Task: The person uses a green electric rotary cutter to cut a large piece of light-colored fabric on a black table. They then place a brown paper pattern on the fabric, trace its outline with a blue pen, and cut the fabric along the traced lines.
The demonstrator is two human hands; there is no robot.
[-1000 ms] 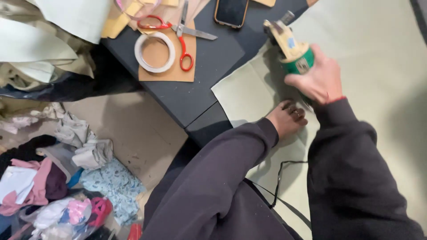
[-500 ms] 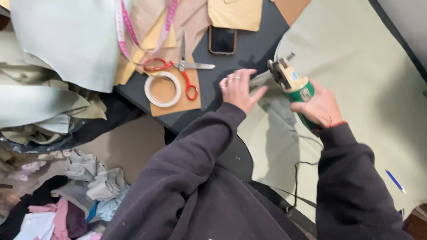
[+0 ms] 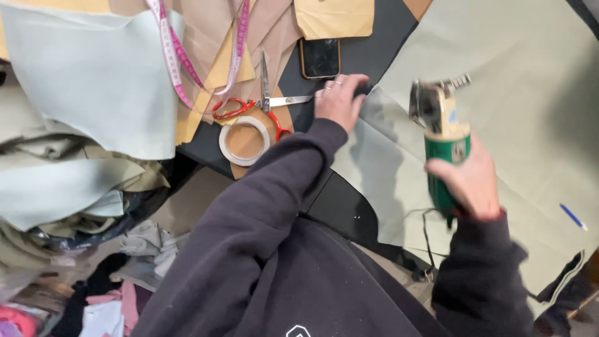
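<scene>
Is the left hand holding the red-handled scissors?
No, the left hand rests on the fabric edge, while the scissors lie beside it.

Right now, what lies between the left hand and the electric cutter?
Head view: only bare pale green fabric lies between the left hand and the electric cutter.

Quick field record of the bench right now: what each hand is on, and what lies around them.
left hand: flat on the corner of the pale green fabric, holding nothing
right hand: gripping green electric cutter, lifted off the fabric
near left hand: red-handled scissors, phone, tape roll
also on table: pink measuring tape, blue pen
</scene>
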